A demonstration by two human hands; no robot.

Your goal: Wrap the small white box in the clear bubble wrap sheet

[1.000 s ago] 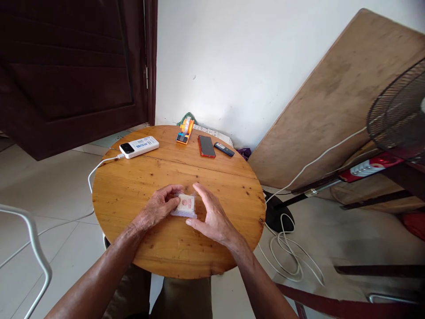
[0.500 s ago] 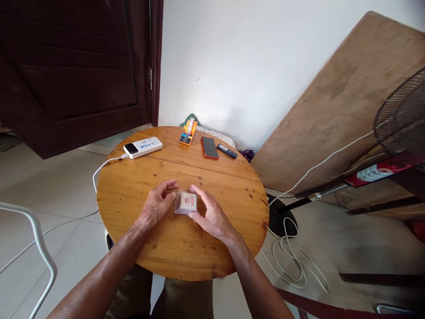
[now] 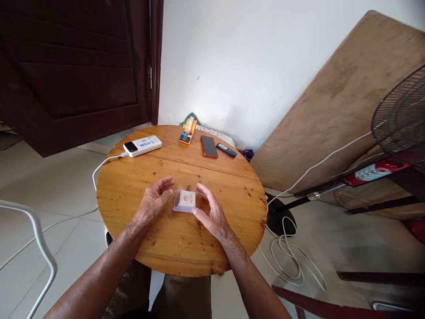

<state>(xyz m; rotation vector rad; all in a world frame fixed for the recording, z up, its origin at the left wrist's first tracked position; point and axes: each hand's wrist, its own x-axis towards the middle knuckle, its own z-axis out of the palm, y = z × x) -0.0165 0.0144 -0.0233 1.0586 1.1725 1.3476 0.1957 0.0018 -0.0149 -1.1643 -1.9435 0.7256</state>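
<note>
A small flat packet in clear wrap [image 3: 185, 200], with a pale label and reddish print, lies on the round wooden table [image 3: 152, 248]. To its left is my left hand [image 3: 155, 198], fingers bent loosely and thumb apart, holding nothing. My right hand [image 3: 212, 215] curves around the packet's right side. Its thumb tip is close to the near right corner; whether it touches I cannot tell. The right fingers and thumb are spread wide.
Toward the table's far side are a white power bank [image 3: 142, 146] with a cable, an orange tape dispenser [image 3: 188, 131], a red-edged phone [image 3: 209, 146] and a small dark device [image 3: 226, 150]. A standing fan [image 3: 401, 115] and leaning board [image 3: 315, 102] are on the right.
My hands have drawn apart from the packet, the left one leftward and the right fingers opening wider. The packet stays on the table, its label showing more fully.
</note>
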